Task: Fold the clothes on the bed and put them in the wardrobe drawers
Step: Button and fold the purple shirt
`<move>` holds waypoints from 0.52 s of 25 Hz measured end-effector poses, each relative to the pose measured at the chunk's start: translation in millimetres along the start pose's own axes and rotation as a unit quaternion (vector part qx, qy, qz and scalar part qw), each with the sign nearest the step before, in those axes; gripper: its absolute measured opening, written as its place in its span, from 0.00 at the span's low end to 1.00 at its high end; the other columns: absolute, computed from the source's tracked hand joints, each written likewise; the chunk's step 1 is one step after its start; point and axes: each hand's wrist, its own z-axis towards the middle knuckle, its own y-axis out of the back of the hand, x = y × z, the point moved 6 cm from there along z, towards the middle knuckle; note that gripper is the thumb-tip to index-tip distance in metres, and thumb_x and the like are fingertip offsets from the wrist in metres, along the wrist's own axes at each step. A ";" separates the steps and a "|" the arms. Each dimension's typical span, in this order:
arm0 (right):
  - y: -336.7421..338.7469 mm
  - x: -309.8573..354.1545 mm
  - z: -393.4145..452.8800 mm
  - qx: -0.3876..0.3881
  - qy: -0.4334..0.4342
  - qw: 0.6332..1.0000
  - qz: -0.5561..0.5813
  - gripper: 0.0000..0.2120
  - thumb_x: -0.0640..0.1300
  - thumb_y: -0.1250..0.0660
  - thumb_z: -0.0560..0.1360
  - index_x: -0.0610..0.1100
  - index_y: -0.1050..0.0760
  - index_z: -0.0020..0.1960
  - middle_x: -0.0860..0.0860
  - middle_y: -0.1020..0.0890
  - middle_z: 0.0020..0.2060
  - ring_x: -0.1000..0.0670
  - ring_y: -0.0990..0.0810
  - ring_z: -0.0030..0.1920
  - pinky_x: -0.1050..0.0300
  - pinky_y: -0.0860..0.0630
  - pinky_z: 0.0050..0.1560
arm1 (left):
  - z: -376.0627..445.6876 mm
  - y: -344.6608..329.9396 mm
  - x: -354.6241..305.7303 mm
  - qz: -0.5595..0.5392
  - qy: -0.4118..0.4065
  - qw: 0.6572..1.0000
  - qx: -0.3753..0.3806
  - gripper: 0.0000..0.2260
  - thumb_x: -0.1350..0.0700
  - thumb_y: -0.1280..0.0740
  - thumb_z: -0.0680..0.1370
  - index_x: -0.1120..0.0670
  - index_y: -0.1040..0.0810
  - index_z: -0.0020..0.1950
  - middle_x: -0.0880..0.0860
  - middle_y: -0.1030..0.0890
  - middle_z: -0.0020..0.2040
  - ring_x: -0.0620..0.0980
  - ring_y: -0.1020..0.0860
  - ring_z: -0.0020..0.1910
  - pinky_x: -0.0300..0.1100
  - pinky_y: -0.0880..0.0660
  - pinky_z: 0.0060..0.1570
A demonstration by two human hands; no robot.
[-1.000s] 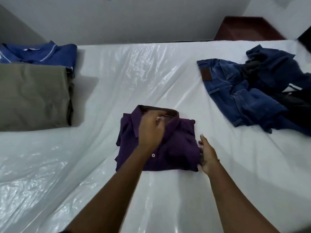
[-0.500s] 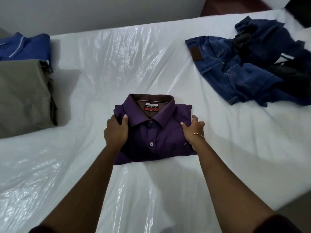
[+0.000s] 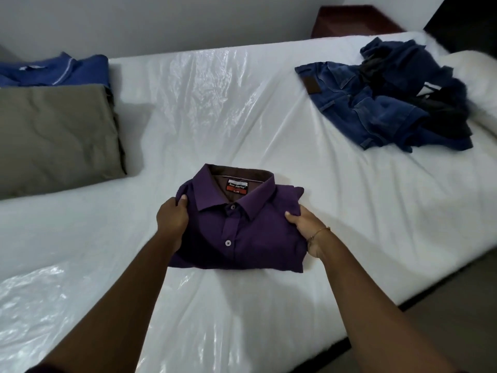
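A folded purple shirt (image 3: 242,232) with its collar facing away lies in the middle of the bed (image 3: 242,109), which is covered in clear plastic. My left hand (image 3: 172,219) grips the shirt's left edge, thumb on top. My right hand (image 3: 305,224), with a thin bracelet on the wrist, grips the right edge the same way. The shirt's front edge looks slightly raised off the plastic. An unfolded heap of blue jeans and dark clothes (image 3: 384,103) lies at the back right of the bed.
A folded olive garment (image 3: 56,135) and a folded blue shirt (image 3: 59,71) behind it sit at the left. A dark red piece of furniture (image 3: 352,20) stands behind the bed by the wall. The bed's front edge runs along the lower right.
One second ago my left hand was at the collar and my right beside the shirt. Both hands have since taken hold of the shirt's two sides.
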 end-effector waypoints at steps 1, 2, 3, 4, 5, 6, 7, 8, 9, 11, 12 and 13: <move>-10.2 -7.1 -13.1 -0.007 0.023 1.000 -0.002 0.09 0.42 0.43 0.81 0.49 0.31 0.60 0.49 0.22 0.52 0.50 0.22 0.48 0.57 0.23 0.44 | -6.5 13.4 5.9 0.002 -0.020 1.000 -0.005 0.14 0.54 0.46 0.83 0.62 0.29 0.46 0.50 0.30 0.36 0.54 0.31 0.44 0.44 0.37 0.44; -19.2 -12.5 -22.7 -0.019 0.048 0.999 -0.013 0.09 0.44 0.43 0.81 0.50 0.32 0.61 0.50 0.23 0.52 0.49 0.23 0.50 0.55 0.23 0.46 | -10.8 25.3 10.9 -0.001 -0.035 0.999 -0.010 0.13 0.54 0.47 0.83 0.62 0.29 0.46 0.50 0.30 0.35 0.53 0.31 0.44 0.43 0.37 0.44; -30.3 -19.4 -32.6 -0.030 0.069 0.997 -0.035 0.10 0.45 0.44 0.81 0.50 0.33 0.62 0.50 0.24 0.53 0.49 0.24 0.51 0.53 0.24 0.50 | -15.5 38.7 19.7 -0.007 -0.041 0.999 -0.015 0.13 0.55 0.47 0.82 0.61 0.29 0.44 0.50 0.30 0.35 0.53 0.31 0.44 0.43 0.37 0.44; -43.2 -28.6 -41.8 -0.040 0.086 0.993 -0.068 0.11 0.46 0.45 0.81 0.50 0.34 0.63 0.50 0.25 0.54 0.48 0.25 0.53 0.52 0.24 0.54 | -21.1 53.6 32.2 -0.010 -0.040 0.999 -0.021 0.14 0.55 0.46 0.82 0.60 0.30 0.41 0.51 0.31 0.35 0.53 0.31 0.43 0.43 0.37 0.43; -56.8 -38.1 -50.1 -0.048 0.102 0.989 -0.094 0.12 0.46 0.45 0.81 0.49 0.35 0.65 0.49 0.25 0.54 0.48 0.25 0.53 0.51 0.25 0.56 | -26.0 68.7 46.9 -0.013 -0.036 0.999 -0.028 0.15 0.55 0.46 0.82 0.59 0.32 0.38 0.51 0.31 0.34 0.52 0.32 0.42 0.43 0.38 0.43; -71.4 -45.3 -56.8 -0.055 0.119 0.985 -0.108 0.13 0.46 0.46 0.82 0.47 0.34 0.65 0.49 0.25 0.53 0.49 0.26 0.52 0.53 0.26 0.55 | -28.9 84.2 61.8 -0.019 -0.032 0.999 -0.036 0.16 0.56 0.46 0.82 0.59 0.33 0.36 0.51 0.31 0.34 0.52 0.33 0.41 0.43 0.38 0.42; -88.3 -49.6 -61.6 -0.059 0.139 0.982 -0.115 0.13 0.45 0.46 0.82 0.46 0.34 0.65 0.50 0.25 0.52 0.49 0.26 0.51 0.56 0.27 0.52 | -28.9 101.4 76.6 -0.031 -0.026 0.998 -0.046 0.16 0.55 0.46 0.82 0.59 0.33 0.37 0.51 0.31 0.34 0.51 0.33 0.40 0.42 0.38 0.42; -106.9 -50.8 -65.1 -0.056 0.157 0.979 -0.117 0.13 0.44 0.46 0.82 0.45 0.33 0.65 0.51 0.25 0.51 0.50 0.26 0.51 0.59 0.27 0.49 | -26.7 119.3 89.2 -0.049 -0.017 0.997 -0.060 0.15 0.55 0.46 0.82 0.60 0.31 0.39 0.51 0.30 0.34 0.51 0.33 0.39 0.42 0.37 0.42; -127.1 -49.2 -66.6 -0.050 0.170 0.978 -0.114 0.13 0.44 0.46 0.82 0.45 0.32 0.65 0.52 0.25 0.50 0.51 0.26 0.50 0.61 0.28 0.47 | -21.9 137.7 98.6 -0.071 -0.010 0.995 -0.071 0.15 0.55 0.46 0.82 0.60 0.30 0.41 0.50 0.30 0.35 0.50 0.33 0.37 0.42 0.36 0.42; -164.7 -40.3 -64.8 -0.037 0.191 0.977 -0.091 0.13 0.44 0.46 0.82 0.45 0.31 0.64 0.52 0.25 0.51 0.51 0.26 0.51 0.61 0.28 0.48 | -11.0 171.6 107.0 -0.105 -0.004 0.991 -0.082 0.16 0.54 0.46 0.83 0.58 0.31 0.38 0.50 0.30 0.35 0.46 0.34 0.34 0.40 0.36 0.36; -187.4 -35.9 -62.9 -0.028 0.199 0.976 -0.080 0.13 0.44 0.45 0.82 0.46 0.31 0.64 0.52 0.24 0.51 0.51 0.25 0.51 0.61 0.27 0.49 | -5.0 191.5 111.7 -0.121 -0.004 0.989 -0.090 0.16 0.54 0.46 0.83 0.56 0.32 0.36 0.49 0.31 0.35 0.45 0.34 0.34 0.38 0.36 0.35; -214.7 -31.7 -60.6 -0.011 0.207 0.975 -0.078 0.13 0.44 0.45 0.81 0.46 0.31 0.64 0.51 0.24 0.51 0.51 0.25 0.51 0.62 0.26 0.49 | 0.6 214.4 118.9 -0.142 -0.002 0.984 -0.107 0.16 0.54 0.46 0.83 0.55 0.33 0.35 0.49 0.31 0.35 0.44 0.34 0.34 0.36 0.36 0.34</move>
